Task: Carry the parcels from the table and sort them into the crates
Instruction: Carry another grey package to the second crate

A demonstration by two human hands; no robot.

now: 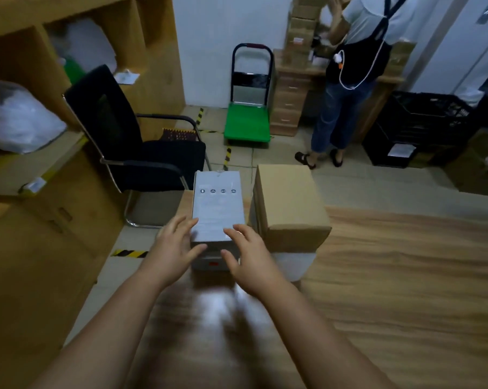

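A white parcel [218,209] lies flat at the far edge of the wooden table [405,276], on top of another pale box, just beside a brown cardboard box [290,203] to its right. The left hand [175,248] and the right hand [248,256] flank its near end with fingers spread and relaxed, fingertips at or on the top face and thumbs at the near corners; whether they grip it cannot be told. Beyond the table stand a black chair [130,141], a green platform trolley [248,122], black crates [422,127] and another person [357,80] at a desk stacked with boxes.
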